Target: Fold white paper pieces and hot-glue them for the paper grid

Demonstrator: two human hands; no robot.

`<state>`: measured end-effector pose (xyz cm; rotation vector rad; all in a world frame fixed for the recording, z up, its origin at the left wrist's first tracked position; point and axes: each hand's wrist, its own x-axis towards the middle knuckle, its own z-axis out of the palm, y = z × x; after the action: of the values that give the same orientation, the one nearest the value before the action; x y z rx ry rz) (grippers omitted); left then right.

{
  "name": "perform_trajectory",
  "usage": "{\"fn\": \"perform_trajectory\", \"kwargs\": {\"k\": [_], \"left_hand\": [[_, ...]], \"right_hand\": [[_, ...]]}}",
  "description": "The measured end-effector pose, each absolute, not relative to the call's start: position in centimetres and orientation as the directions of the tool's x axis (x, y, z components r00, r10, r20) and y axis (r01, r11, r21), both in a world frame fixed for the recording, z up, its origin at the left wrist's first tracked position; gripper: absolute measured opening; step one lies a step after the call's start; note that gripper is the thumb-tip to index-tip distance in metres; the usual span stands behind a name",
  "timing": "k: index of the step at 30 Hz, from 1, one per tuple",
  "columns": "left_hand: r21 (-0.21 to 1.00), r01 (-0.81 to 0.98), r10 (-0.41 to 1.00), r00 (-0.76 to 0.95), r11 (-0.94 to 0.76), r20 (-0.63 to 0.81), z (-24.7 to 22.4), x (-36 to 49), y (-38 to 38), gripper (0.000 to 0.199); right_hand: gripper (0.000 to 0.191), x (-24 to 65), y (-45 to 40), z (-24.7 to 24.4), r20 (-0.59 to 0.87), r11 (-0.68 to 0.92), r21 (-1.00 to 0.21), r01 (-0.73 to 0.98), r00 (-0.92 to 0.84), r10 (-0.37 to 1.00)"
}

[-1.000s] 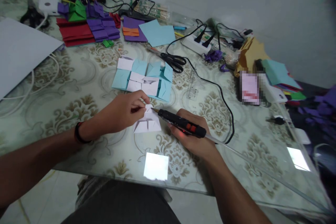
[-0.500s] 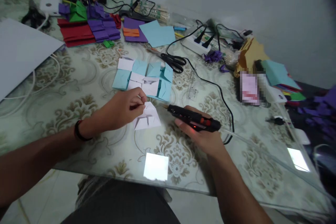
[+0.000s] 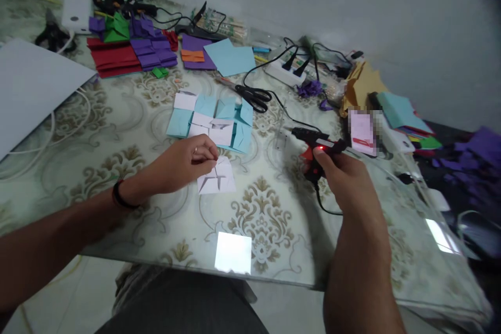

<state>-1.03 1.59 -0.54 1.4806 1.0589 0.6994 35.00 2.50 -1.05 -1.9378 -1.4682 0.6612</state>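
Note:
My left hand (image 3: 187, 163) is closed, its fingertips pinching the top edge of a small folded white paper (image 3: 217, 180) that rests on the table. In my right hand (image 3: 346, 172) is a black hot glue gun (image 3: 319, 141) with a lit red light and an orange trigger; its nozzle points left, away from the paper. Just beyond my left hand lies a grid of folded light-blue and white paper pieces (image 3: 242, 135), set side by side.
Black-handled scissors (image 3: 254, 98) lie behind the paper grid. A white power strip (image 3: 285, 70) with black plugs stands at the back. Folded red paper (image 3: 113, 57) and purple paper (image 3: 156, 55) are stacked back left. A white board (image 3: 35, 88) covers the left side.
My right hand has carried the glue gun right, away from the white paper, and turned it more upright. My left hand keeps its place at the paper.

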Motion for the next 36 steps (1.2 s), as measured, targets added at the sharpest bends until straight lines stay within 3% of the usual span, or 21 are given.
{"fn": "perform_trajectory", "kwargs": {"k": [4, 7, 9, 10, 13, 15, 17, 20, 27, 36], "left_hand": [[0.981, 0.178, 0.892, 0.429, 0.071, -0.142, -0.1, -0.9, 1.5, 0.015], [0.989, 0.128, 0.893, 0.432, 0.076, -0.125, 0.2, -0.8, 1.3, 0.015], [0.992, 0.094, 0.896, 0.428, 0.083, -0.116, 0.4, -0.7, 1.2, 0.015], [0.993, 0.079, 0.897, 0.427, 0.089, -0.114, 0.5, -0.6, 1.2, 0.014], [0.994, 0.052, 0.899, 0.423, 0.101, -0.113, 0.7, -0.6, 1.1, 0.012], [0.994, 0.050, 0.899, 0.424, 0.097, -0.109, 0.9, -0.6, 1.0, 0.011], [0.994, 0.061, 0.900, 0.423, 0.087, -0.105, 1.1, -0.6, 0.9, 0.009], [0.993, 0.110, 0.903, 0.421, 0.044, -0.086, 1.3, -0.6, 0.7, 0.007], [0.967, 0.246, 0.911, 0.409, -0.065, -0.043, 1.5, -0.2, 0.2, 0.013], [0.976, 0.205, 0.897, 0.413, 0.075, -0.156, 1.9, 0.1, 0.4, 0.026]], "right_hand": [[0.052, 36.2, 2.6, 0.4, -0.125, -0.391, -0.371, 0.842, 0.372, 0.920], [0.052, 36.0, 1.6, 1.9, 0.000, -0.362, -0.264, 0.894, 0.375, 0.927], [0.050, 34.9, 0.7, 2.7, 0.132, -0.296, -0.324, 0.898, 0.353, 0.926], [0.046, 33.9, 0.2, 3.0, 0.155, -0.222, -0.438, 0.871, 0.316, 0.936], [0.040, 29.6, -1.1, 3.1, 0.008, 0.012, -0.800, 0.600, -0.009, 1.000], [0.039, 26.8, -1.5, 2.7, -0.076, 0.022, -0.904, 0.426, -0.212, 0.974], [0.039, 24.7, -1.7, 2.2, -0.124, -0.058, -0.966, 0.253, -0.256, 0.959], [0.036, 23.6, -1.7, 1.7, -0.176, -0.153, -0.982, 0.109, -0.238, 0.955], [0.045, 23.2, -2.2, 1.6, -0.365, -0.339, -0.930, 0.139, -0.279, 0.888], [0.037, 22.7, -2.4, 1.1, -0.312, -0.291, -0.950, 0.116, -0.285, 0.906]]}}
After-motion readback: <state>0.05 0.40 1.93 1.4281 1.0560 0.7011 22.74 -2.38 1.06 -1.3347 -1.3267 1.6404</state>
